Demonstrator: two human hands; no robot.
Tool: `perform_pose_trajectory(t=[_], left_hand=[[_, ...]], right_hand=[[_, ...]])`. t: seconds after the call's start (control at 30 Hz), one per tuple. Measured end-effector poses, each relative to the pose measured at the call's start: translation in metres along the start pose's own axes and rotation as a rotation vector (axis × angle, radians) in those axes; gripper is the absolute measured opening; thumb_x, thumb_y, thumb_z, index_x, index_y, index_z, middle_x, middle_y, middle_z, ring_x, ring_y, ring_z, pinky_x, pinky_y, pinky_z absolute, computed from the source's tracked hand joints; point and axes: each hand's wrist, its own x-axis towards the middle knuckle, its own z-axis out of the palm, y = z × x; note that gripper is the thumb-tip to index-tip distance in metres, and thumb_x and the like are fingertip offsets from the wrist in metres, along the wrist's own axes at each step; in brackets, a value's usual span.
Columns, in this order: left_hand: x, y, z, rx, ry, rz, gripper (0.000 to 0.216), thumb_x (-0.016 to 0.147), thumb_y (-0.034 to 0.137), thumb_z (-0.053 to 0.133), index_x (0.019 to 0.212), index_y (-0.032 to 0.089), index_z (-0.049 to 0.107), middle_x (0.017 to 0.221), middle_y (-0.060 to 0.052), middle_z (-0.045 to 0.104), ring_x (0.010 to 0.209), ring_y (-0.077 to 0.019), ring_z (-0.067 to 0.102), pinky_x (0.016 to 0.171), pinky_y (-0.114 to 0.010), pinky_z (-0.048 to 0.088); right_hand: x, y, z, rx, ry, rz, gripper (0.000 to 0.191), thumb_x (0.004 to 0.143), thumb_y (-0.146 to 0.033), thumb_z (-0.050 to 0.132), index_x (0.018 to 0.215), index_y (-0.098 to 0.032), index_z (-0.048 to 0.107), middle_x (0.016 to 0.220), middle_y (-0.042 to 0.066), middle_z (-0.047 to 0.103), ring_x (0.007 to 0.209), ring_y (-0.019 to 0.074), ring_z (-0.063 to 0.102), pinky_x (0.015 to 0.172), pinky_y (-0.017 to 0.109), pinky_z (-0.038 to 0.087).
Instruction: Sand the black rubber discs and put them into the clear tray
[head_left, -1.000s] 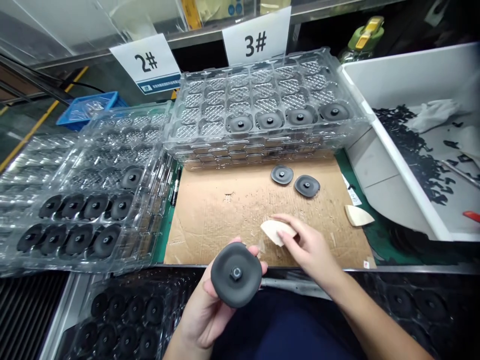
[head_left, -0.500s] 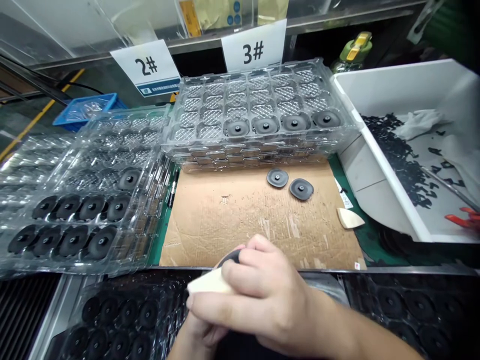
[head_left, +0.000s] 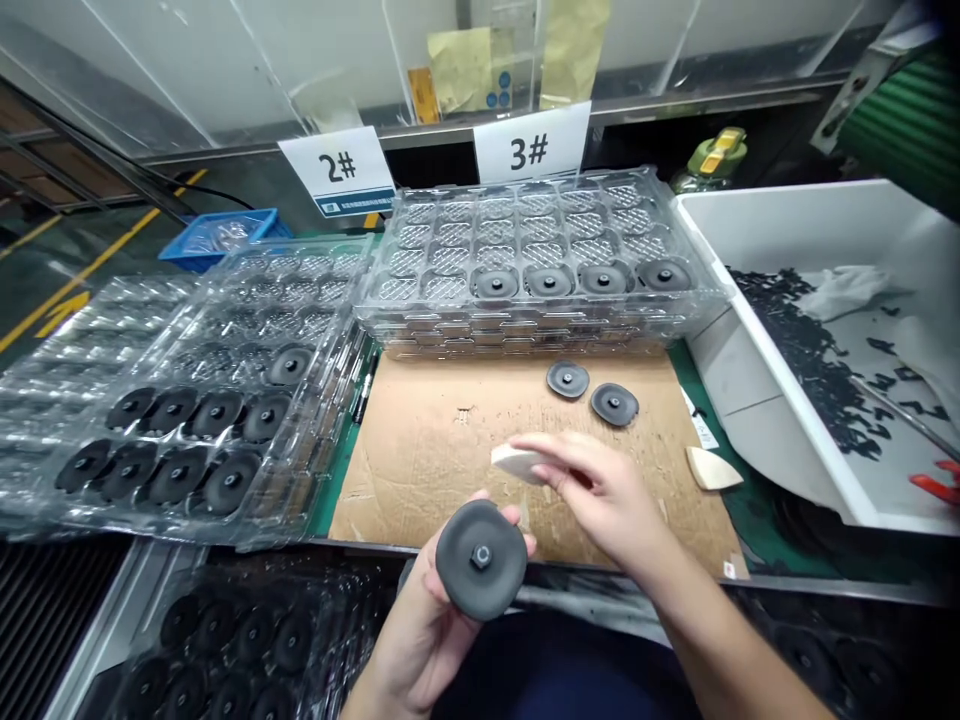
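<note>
My left hand point(head_left: 431, 620) grips a dark grey, rounded-square disc point(head_left: 491, 585) with a small metal stud at its centre, face up at the front edge of the workbench. Up and to the right of it, my right hand point(head_left: 600, 490) pinches a whitish wedge-shaped sponge point(head_left: 517, 462) above the cardboard sheet point(head_left: 420, 440). The sponge is apart from the disc. Farther back on the cardboard lie two similar discs, a left one point(head_left: 568, 379) and a right one point(head_left: 615, 404). A second cream wedge sponge point(head_left: 712, 468) rests at the cardboard's right edge.
Behind the cardboard stands a stack of clear blister trays point(head_left: 540, 310) with several discs in its front row. More part-filled trays point(head_left: 300, 450) are at left. At right, a white bin point(head_left: 787, 400) holds small black parts and red-handled pliers point(head_left: 937, 483). A black pen point(head_left: 363, 398) lies between the trays and cardboard.
My hands have come apart. The right hand moved up and away with the sponge, and the disc in my left hand now shows fully. The camera view has tilted up slightly.
</note>
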Motion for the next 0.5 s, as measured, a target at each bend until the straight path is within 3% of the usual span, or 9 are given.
perform_pose_trajectory(t=[0.07,0.17,0.27,0.4,0.5], left_hand=[[-0.001,0.002,-0.002,-0.047,-0.007,-0.001,0.059,0.06,0.047,0.07,0.113,0.025,0.059,0.117,-0.008,0.062,0.105,-0.0274,0.058,0.102,-0.04,0.033],[-0.001,0.004,-0.003,-0.084,0.001,0.005,0.06,0.061,0.047,0.069,0.116,0.025,0.057,0.117,-0.009,0.062,0.104,-0.0263,0.059,0.102,-0.041,0.033],[0.001,0.004,-0.002,-0.087,0.001,-0.022,0.061,0.061,0.046,0.07,0.117,0.026,0.057,0.119,-0.009,0.061,0.104,-0.0262,0.059,0.102,-0.04,0.033],[0.003,0.002,0.004,-0.069,-0.004,-0.011,0.056,0.061,0.043,0.071,0.113,0.028,0.059,0.12,-0.006,0.061,0.107,-0.0268,0.057,0.1,-0.038,0.037],[0.005,0.0,0.009,-0.049,0.03,0.037,0.046,0.066,0.034,0.072,0.11,0.026,0.061,0.117,-0.005,0.062,0.108,-0.0237,0.056,0.096,-0.032,0.041]], right_hand=[[-0.01,0.022,0.008,-0.064,0.013,0.098,0.027,0.089,-0.019,0.044,0.111,-0.025,0.059,0.1,0.004,0.065,0.09,0.0155,0.058,0.076,0.03,0.044],[-0.03,0.046,0.026,-0.186,-0.076,0.096,0.028,0.088,-0.018,0.044,0.109,-0.024,0.061,0.088,0.003,0.067,0.078,0.0155,0.06,0.069,0.03,0.045],[-0.037,0.051,0.03,-0.229,-0.105,0.098,0.028,0.086,-0.016,0.044,0.106,-0.023,0.062,0.081,0.003,0.067,0.073,0.0161,0.061,0.066,0.031,0.045],[-0.025,0.011,0.011,-0.164,0.083,0.145,0.029,0.088,-0.022,0.045,0.114,-0.023,0.057,0.101,0.004,0.065,0.089,0.0174,0.06,0.074,0.031,0.047],[-0.018,-0.035,0.007,-0.095,0.208,-0.044,0.032,0.086,-0.018,0.047,0.117,-0.019,0.054,0.106,0.006,0.064,0.09,0.0179,0.059,0.078,0.032,0.046]])
